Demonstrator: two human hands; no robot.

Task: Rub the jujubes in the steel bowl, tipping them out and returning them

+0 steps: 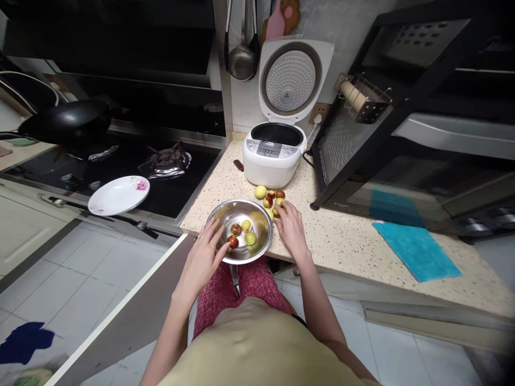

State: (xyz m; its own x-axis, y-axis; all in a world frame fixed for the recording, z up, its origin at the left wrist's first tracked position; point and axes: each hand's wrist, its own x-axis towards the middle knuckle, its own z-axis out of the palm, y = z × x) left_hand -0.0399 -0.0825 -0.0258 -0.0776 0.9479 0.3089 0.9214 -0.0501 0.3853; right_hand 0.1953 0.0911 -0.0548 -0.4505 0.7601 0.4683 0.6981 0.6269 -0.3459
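A shiny metal bowl (263, 244) sits at the counter's front edge with several jujubes in it, among them a green one (250, 238) and a red-brown one (232, 242). Over the bowl's left rim lies my left hand (203, 254), fingers spread and thumb close to the red-brown jujube. Just right of the bowl, my right hand (292, 230) curls its fingertips around a jujube (276, 212) in a small group on the counter. Others there include a yellow-green jujube (260, 191) and a dark red one (280, 194). My right fingers partly cover the group.
Behind the jujubes stands a white rice cooker (269, 169), lid raised. A flowered plate (118, 195) overhangs the front of the gas stove (132, 161), where a black wok (66, 123) also sits. To the right are a black oven (382, 182) and a blue cloth (418, 252).
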